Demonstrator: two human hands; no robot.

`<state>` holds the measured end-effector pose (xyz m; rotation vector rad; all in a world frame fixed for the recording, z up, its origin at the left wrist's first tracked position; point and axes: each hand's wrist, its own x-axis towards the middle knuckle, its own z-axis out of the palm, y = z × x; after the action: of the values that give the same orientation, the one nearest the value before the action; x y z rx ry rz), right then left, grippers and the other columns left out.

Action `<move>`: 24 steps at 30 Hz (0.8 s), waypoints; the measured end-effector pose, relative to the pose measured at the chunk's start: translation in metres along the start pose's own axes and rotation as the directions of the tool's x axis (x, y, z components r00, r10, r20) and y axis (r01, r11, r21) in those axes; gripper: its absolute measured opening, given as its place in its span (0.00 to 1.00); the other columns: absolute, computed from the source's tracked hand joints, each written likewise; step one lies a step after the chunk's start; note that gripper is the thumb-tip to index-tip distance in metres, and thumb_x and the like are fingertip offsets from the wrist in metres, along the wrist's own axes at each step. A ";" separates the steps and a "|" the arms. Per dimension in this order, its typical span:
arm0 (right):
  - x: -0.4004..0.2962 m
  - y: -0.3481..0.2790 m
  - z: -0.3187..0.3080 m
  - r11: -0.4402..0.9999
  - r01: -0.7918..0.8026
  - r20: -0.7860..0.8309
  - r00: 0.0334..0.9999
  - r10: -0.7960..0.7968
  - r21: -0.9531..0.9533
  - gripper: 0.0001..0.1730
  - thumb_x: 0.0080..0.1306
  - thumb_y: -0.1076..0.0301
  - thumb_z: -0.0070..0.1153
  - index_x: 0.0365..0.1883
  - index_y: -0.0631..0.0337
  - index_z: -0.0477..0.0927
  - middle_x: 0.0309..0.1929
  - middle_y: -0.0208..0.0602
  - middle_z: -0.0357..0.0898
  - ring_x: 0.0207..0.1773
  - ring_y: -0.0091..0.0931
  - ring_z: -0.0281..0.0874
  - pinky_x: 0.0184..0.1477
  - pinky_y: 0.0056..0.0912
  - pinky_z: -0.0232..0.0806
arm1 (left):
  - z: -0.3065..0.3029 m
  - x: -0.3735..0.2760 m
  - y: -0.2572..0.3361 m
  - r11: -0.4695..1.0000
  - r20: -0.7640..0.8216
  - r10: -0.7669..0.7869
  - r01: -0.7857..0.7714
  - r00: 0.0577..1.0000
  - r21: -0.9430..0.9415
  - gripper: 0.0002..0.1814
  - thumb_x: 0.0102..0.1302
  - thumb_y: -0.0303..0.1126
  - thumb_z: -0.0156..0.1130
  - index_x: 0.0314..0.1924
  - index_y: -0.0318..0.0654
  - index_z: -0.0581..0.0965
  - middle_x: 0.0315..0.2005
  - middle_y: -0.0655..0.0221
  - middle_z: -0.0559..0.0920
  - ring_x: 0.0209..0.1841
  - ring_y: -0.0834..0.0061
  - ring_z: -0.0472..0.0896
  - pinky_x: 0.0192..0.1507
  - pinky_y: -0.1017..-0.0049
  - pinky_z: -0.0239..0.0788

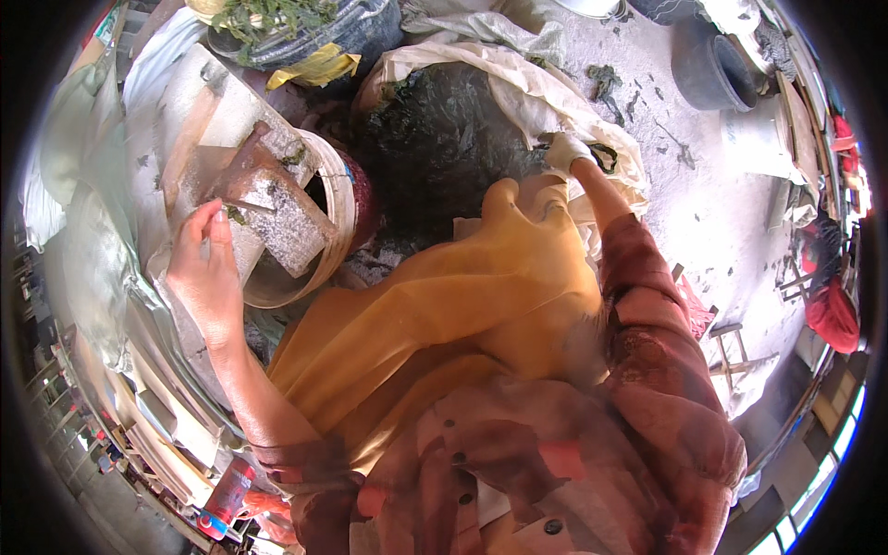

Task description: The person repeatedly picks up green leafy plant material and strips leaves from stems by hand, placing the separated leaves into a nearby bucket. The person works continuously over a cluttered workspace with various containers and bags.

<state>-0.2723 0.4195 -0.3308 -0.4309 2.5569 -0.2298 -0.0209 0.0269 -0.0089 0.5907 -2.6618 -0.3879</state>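
Observation:
My bare left hand pinches the end of a thin, dark tool over a worn block that lies across a round white bucket. My right hand, in a pale glove, is at the rim of a large whitish woven sack. Its fingers close around something, but what they hold is hard to make out. Dark, wet, leafy material like seaweed fills the sack. A yellow-orange apron covers my lap. Bits of green stuff stick to the block.
A dark tub with green seaweed-like strands and a yellow scrap stands beyond. Dark bits litter the floor at right, near a grey bucket. A small stool is at lower right, a red can at lower left.

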 end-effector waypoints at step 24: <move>-0.102 -0.102 -0.190 0.414 0.504 -0.255 0.813 -0.523 0.758 0.24 0.68 0.54 0.49 0.48 0.69 0.77 0.26 0.31 0.76 0.26 0.19 0.73 0.30 0.20 0.65 | 0.004 0.001 0.014 0.959 0.022 0.007 0.000 1.000 -0.282 0.09 0.64 0.33 0.61 0.40 0.37 0.81 0.29 0.63 0.83 0.30 0.75 0.81 0.36 0.76 0.71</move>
<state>-0.2642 0.3737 -0.0967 -0.8187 1.8950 -1.5411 -0.0283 0.0394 -0.0068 0.4935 -2.5622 -0.7621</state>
